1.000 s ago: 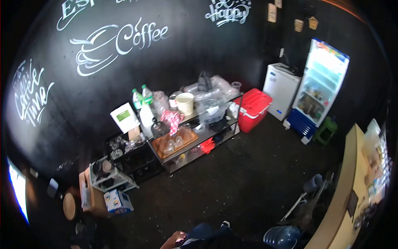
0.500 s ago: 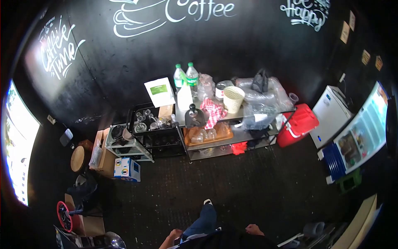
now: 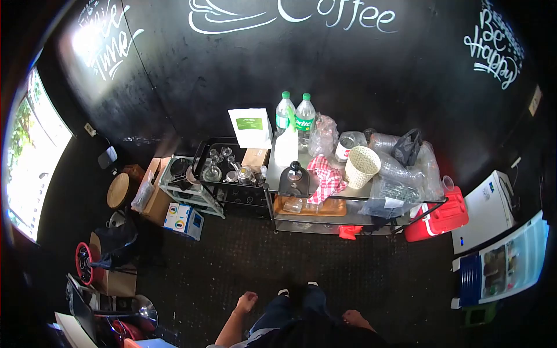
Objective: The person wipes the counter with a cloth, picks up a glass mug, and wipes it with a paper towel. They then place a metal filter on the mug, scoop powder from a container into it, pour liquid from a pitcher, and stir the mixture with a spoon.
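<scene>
My left hand [image 3: 246,301] hangs low in front of my body, over the dark floor, with its fingers curled in and nothing seen in it. On the other side, my right hand [image 3: 352,316] is held low by my dark top, fingers also curled, no object showing. Neither hand touches anything. Ahead stands a metal shelf cart. On its top are a red-checked cloth [image 3: 326,178], a cream woven-pattern bin [image 3: 363,167], a tamper on a black stand [image 3: 295,178], a white spray bottle [image 3: 286,147] and two green-capped bottles [image 3: 304,119].
A black tray cart [image 3: 225,149] with glassware stands left of the shelf, beside a grey rack [image 3: 184,174] and a blue-white box [image 3: 183,221]. A red cooler [image 3: 441,216], a white fridge [image 3: 483,211] and a clear-fronted cabinet [image 3: 505,267] stand at right. A red-rimmed round object [image 3: 85,263] is at lower left.
The shelf cart appears nearer and larger, and the view has shifted left. My left hand has swung forward. Both shoes now show below me. Neither hand has picked anything up.
</scene>
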Demonstrator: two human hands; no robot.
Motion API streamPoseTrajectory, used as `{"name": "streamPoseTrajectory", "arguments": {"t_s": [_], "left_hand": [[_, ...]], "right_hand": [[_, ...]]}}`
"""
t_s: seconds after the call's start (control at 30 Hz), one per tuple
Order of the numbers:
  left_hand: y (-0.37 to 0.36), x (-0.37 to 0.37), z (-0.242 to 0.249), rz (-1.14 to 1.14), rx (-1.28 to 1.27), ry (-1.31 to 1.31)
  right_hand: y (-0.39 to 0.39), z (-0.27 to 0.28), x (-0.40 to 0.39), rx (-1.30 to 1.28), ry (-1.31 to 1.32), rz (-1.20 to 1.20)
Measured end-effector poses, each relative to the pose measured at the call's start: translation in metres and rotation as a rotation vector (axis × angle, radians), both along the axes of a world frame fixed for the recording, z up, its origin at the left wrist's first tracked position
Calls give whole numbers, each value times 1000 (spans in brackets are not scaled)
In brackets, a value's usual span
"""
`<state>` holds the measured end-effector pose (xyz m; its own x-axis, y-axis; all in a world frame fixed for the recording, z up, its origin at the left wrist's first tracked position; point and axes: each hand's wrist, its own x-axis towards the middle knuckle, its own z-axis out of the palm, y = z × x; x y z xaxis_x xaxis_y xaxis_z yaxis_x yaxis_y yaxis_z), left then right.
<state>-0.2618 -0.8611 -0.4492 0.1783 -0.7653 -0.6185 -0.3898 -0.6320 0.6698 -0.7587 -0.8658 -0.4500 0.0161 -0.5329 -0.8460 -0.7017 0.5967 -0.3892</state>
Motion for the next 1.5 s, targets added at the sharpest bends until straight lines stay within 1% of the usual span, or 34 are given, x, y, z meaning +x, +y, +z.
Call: {"name": "streamPoseTrajectory", "arguments": {"t_s": [0.03,0.07,0.2,0.23,0.27,0.3,0.4,0.47,0.5,0.57,0.6,0.63,0.67,0.7,0.77,0.8,0.83,0.9,0.97,1.0,1.03,1.1,1.17,1.2,1.23,1.3,1.33,1.4,1.5], "left_hand": [[-9,-9,12,15,-55,-43],[-19,-19,18,30,-114,-88],[-53,-53,29,131,-184,-78],[-64,-62,29,154,-243,-64],[-76,-71,30,177,-303,-48],[-90,-79,31,179,-299,-47],[-132,-101,40,142,-352,-54],[-165,-110,47,97,-470,-58],[-181,-114,50,101,-470,-57],[-213,-118,55,54,-551,-17],[-230,-118,58,55,-550,-15],[-247,-117,60,-3,-591,-53],[-264,-116,60,-60,-632,-93],[-281,-116,58,-55,-627,-92],[-309,-115,45,-80,-628,-125],[-323,-114,35,-77,-625,-122],[-334,-113,20,-93,-636,-153],[-353,-111,-12,-103,-643,-185],[-369,-109,-43,-104,-638,-235],[-377,-106,-58,-122,-623,-253],[-385,-103,-70,-118,-628,-255],[-401,-98,-87,-170,-634,-320],[-420,-96,-109,-160,-645,-365],[-429,-95,-120,-154,-647,-407],[-440,-93,-130,-153,-658,-412],[-460,-92,-146,-155,-798,-382],[-465,-95,-144,-118,-803,-358],[-473,-95,-152,-117,-831,-359],[-478,-92,-159,-109,-887,-332]], "right_hand": [[-14,3,-4,5,2,14],[-31,1,-8,-46,-2,83],[-99,-1,-19,-168,2,277],[-116,6,-18,-164,2,281],[-136,14,-17,-212,6,307],[-155,26,-14,-259,9,332],[-201,22,-5,-444,-98,362],[-232,26,11,-569,-191,366],[-250,30,21,-649,-245,377],[-283,33,46,-802,-276,391],[-299,30,60,-855,-275,386],[-313,26,73,-908,-273,383],[-328,28,89,-871,-278,357],[-341,30,105,-830,-282,330],[-364,18,132,-841,-285,295],[-376,-2,144,-959,-277,317],[-385,-17,153,-955,-274,320],[-408,-42,174,-1028,-223,294],[-428,-60,188,-1082,-178,322],[-438,-70,197,-1066,-157,293],[-449,-74,206,-1053,-102,307],[-481,-105,218,-1089,-52,368],[-513,-134,234,-1250,240,501],[-537,-183,245,-1368,436,381],[-553,-168,257,-1018,290,400],[-595,-211,266,-1499,-36,382],[-608,-218,270,-1469,12,349],[-623,-224,274,-1381,99,279],[-641,-235,278,-1338,131,181]]}}
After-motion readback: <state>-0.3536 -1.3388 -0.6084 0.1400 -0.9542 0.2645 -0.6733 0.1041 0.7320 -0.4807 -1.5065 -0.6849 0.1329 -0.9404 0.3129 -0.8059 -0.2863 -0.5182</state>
